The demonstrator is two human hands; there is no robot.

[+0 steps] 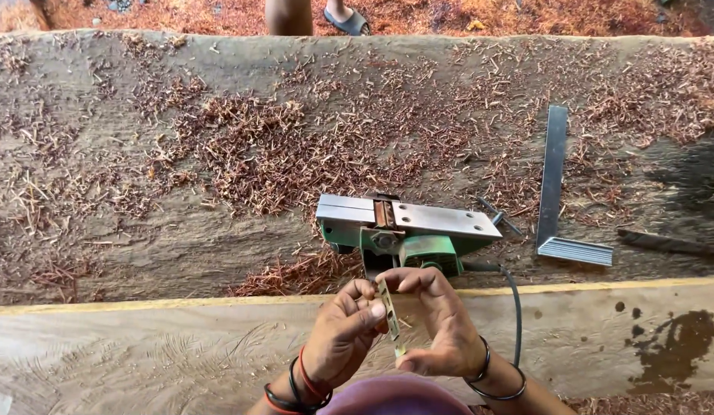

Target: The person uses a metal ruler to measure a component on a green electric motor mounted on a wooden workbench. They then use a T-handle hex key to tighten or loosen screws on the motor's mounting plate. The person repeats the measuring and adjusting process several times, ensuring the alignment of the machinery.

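Together, left hand [343, 332] and right hand [436, 321] pinch a narrow blade [388, 311].

Thin, narrow metal blade [388, 319], near-upright between both hands' fingertips, above pale plank.

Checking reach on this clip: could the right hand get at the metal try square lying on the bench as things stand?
Probably yes, once freed. The right hand and left hand both pinch a thin metal blade. The try square lies uncovered to the right, beyond the upturned electric planer, with only wood shavings around.
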